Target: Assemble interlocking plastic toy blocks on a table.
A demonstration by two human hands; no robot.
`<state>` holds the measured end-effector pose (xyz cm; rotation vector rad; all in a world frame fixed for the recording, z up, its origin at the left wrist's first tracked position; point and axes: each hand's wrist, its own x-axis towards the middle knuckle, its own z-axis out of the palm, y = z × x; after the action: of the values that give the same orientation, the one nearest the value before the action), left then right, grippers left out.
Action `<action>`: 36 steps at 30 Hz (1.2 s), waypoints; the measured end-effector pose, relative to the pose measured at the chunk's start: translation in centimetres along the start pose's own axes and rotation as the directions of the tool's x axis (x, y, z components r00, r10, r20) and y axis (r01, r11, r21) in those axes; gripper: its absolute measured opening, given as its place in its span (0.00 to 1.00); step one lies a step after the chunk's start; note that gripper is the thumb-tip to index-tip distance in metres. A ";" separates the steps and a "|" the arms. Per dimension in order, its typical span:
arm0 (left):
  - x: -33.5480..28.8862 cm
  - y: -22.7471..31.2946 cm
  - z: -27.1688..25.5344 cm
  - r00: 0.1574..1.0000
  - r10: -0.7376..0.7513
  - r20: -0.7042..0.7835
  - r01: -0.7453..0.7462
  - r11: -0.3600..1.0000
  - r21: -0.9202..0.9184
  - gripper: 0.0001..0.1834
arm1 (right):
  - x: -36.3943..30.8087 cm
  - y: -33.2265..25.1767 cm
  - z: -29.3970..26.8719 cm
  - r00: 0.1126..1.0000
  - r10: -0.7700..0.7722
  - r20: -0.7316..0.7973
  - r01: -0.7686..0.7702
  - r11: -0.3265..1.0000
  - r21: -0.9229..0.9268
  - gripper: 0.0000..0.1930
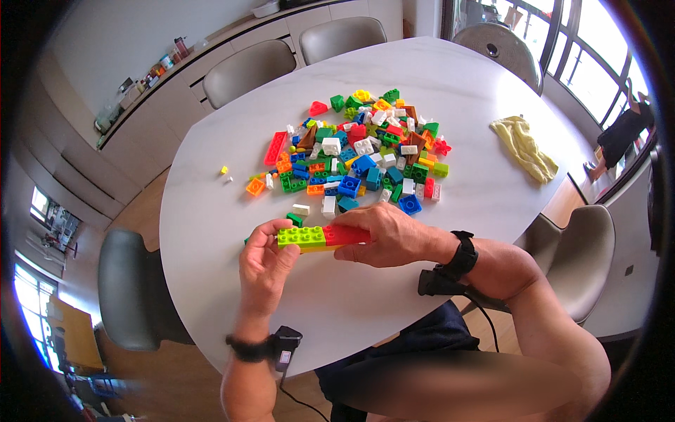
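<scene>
Near the front of the table, both hands grip one row of joined toy building bricks. A lime-green brick point(299, 236) forms its left end and a red brick point(340, 234) its right end, with yellow showing beneath them. My left hand point(264, 271) pinches the lime end between thumb and fingers. My right hand point(394, 235) is closed over the red end and hides part of it. Just beyond the row lie a small white brick point(301, 209) and a dark green brick point(294, 219) on the table.
A wide heap of mixed bricks, with a blue brick point(349, 186) at its near side, covers the middle of the white table point(204, 190). A yellow cloth point(524, 148) lies at right. Grey chairs point(130, 288) surround the table. A person point(622, 130) stands at far right.
</scene>
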<state>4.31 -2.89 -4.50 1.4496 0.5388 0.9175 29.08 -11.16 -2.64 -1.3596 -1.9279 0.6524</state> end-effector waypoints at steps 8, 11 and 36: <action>-0.1 0.3 0.2 0.996 -0.092 0.008 0.092 0.995 -0.029 0.16 | -0.1 -0.3 -0.2 0.996 0.020 0.089 -0.027 0.996 0.079 0.19; 0.0 0.0 0.2 0.995 -0.097 -0.012 0.097 0.995 -0.012 0.16 | -0.2 -0.3 -0.3 0.997 -0.009 0.074 0.004 0.998 0.069 0.19; -0.3 1.8 0.4 0.991 -0.078 0.112 0.082 0.996 -0.034 0.26 | -0.1 -0.5 -0.5 0.955 0.022 0.294 -0.107 0.956 0.274 0.28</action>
<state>4.13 -3.59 -2.75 1.4250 0.4916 0.7756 29.24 -11.43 -2.00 -1.1979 -1.9196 1.1725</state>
